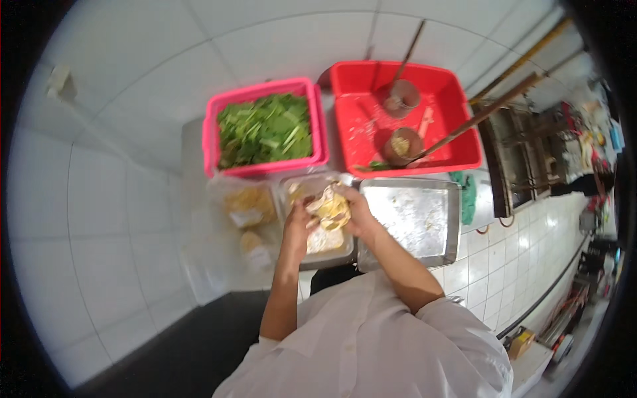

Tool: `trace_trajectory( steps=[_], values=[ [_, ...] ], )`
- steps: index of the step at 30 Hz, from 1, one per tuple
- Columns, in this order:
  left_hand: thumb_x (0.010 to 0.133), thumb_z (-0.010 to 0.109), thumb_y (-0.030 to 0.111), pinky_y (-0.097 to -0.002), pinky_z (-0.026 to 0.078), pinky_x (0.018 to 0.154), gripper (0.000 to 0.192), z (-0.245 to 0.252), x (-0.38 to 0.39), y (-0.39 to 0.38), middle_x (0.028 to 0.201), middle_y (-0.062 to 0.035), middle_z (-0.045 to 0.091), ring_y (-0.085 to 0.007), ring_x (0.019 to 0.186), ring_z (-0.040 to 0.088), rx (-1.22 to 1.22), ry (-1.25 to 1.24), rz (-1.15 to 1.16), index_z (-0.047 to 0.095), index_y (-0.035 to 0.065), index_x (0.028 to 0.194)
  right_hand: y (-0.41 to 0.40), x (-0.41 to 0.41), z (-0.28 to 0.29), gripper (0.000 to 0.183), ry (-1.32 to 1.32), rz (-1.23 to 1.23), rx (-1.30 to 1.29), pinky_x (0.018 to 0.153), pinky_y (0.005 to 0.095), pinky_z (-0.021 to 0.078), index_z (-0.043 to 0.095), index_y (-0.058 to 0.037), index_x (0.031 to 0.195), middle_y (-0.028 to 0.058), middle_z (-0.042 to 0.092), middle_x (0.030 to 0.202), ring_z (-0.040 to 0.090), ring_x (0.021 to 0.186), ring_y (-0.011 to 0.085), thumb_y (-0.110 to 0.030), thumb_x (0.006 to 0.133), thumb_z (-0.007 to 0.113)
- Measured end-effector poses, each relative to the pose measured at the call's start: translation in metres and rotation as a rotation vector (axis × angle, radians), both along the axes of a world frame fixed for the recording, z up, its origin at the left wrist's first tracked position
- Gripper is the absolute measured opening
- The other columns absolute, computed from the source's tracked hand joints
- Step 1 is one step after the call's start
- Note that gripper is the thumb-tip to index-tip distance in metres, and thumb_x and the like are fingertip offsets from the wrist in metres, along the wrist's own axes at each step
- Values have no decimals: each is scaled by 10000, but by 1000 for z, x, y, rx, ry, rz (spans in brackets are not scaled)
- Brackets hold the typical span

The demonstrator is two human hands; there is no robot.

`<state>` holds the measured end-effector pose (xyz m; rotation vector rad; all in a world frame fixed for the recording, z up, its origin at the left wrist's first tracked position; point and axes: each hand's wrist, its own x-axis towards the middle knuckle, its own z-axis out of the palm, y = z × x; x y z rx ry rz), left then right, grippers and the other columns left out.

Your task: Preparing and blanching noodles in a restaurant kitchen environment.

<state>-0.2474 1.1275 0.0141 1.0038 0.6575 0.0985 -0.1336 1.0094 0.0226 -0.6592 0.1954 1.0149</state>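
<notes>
My left hand and my right hand hold a clump of yellowish, flour-dusted food between them; its exact kind is hard to tell. The fingers are curled around it from both sides. Right below is a translucent plastic tub, with white floury material at its near end. My hands and the clump hide much of the tub's middle.
Behind stand a pink crate of chopped leafy greens and a red tub with two long-handled cups. A shallow metal tray lies to the right. A plastic bag of yellow food sits left.
</notes>
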Motion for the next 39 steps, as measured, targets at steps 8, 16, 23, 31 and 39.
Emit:
trace_trajectory(
  steps=[8, 16, 23, 31, 39],
  values=[
    [1007, 386, 588, -446, 396, 1053, 700, 76, 107, -21, 1500, -102, 403, -272, 1208, 502, -179, -89, -82, 349, 76, 1482, -13, 121, 91, 139, -327, -586, 39, 655, 366, 583, 563, -54, 999, 87, 641, 887, 676, 750, 220, -190, 972, 572],
    [1031, 456, 443, -429, 395, 1061, 516, 84, 103, 0, 1417, -112, 513, -257, 1362, 448, 256, -60, -275, 516, 67, 1380, -29, 298, 58, 184, -767, -1044, -833, 652, 373, 531, 605, 16, 969, 122, 660, 843, 670, 725, 246, -147, 893, 644],
    [1029, 497, 356, -391, 424, 1030, 423, 75, 88, 10, 1328, -94, 568, -246, 1263, 527, 316, 9, -156, 542, 45, 1311, -26, 332, 5, 174, -994, -555, -1202, 710, 384, 536, 711, -12, 935, 188, 710, 847, 710, 792, 292, -153, 833, 703],
    [1023, 517, 310, -352, 430, 995, 365, 105, 191, -2, 1273, -74, 608, -174, 1179, 550, 503, -271, -135, 538, 53, 1282, -19, 247, 76, 285, -1329, -1171, -1147, 957, 426, 455, 622, 67, 1053, 245, 591, 1150, 566, 1113, 404, 45, 797, 499],
    [996, 559, 174, -355, 483, 903, 268, 97, 398, -37, 1142, -227, 617, -278, 1096, 616, 991, -496, -222, 517, -20, 1175, -140, 56, 45, 203, -1901, -394, -641, 650, 358, 574, 639, -66, 869, 152, 666, 1023, 692, 801, 280, 20, 691, 592]
  ],
)
